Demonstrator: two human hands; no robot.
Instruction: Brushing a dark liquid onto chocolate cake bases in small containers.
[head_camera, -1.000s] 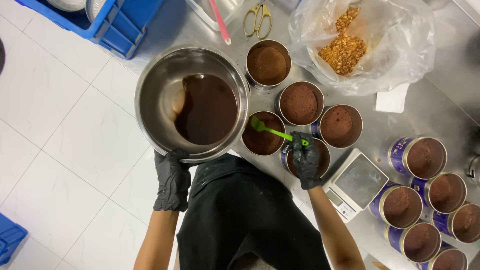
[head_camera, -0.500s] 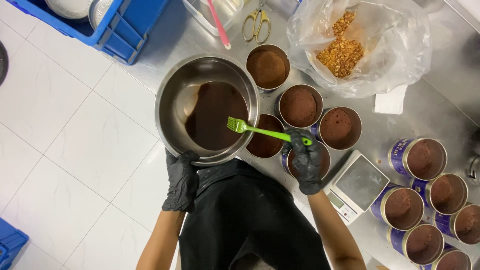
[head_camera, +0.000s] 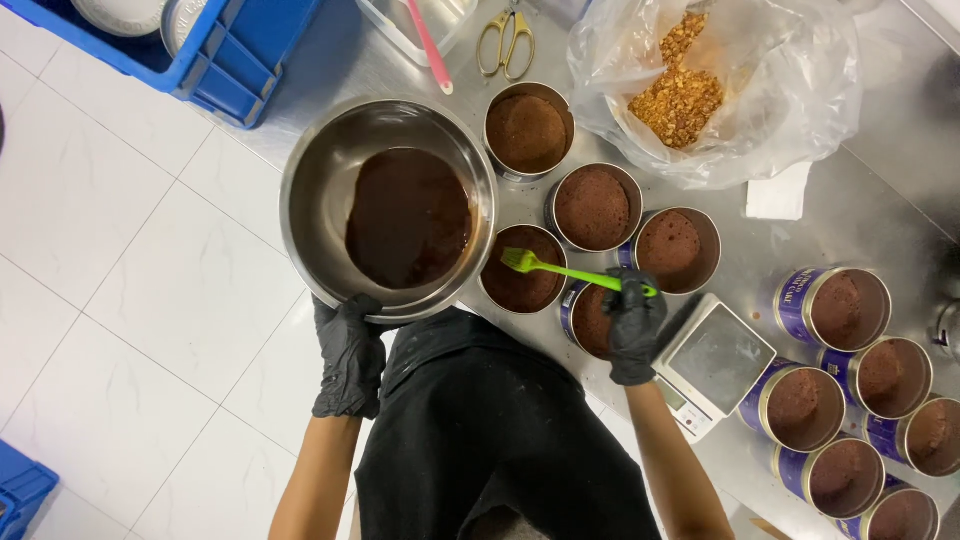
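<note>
My left hand (head_camera: 349, 355), in a black glove, grips the near rim of a steel mixing bowl (head_camera: 313, 195) that holds dark brown chocolate sauce (head_camera: 408, 215). The bowl is tilted over the table edge. My right hand (head_camera: 634, 328), also gloved, holds a green silicone brush (head_camera: 560, 269). The brush head rests on the glossy cake in a round tin (head_camera: 520, 270) right beside the bowl. Another tin (head_camera: 587, 318) lies partly under my right hand. Three more open tins of brown cake (head_camera: 593, 206) stand just beyond.
A small digital scale (head_camera: 716, 358) sits right of my hand. Several purple-labelled cake tins (head_camera: 834, 307) line the right side. A plastic bag of golden crumbs (head_camera: 683, 92), scissors (head_camera: 506, 42) and a clear tub with a pink spatula (head_camera: 429, 42) lie farther back. Blue crates (head_camera: 225, 70) stand on the floor.
The brush left the bowl and came down onto the cake in the tin beside it. The bowl stayed in my left hand.
</note>
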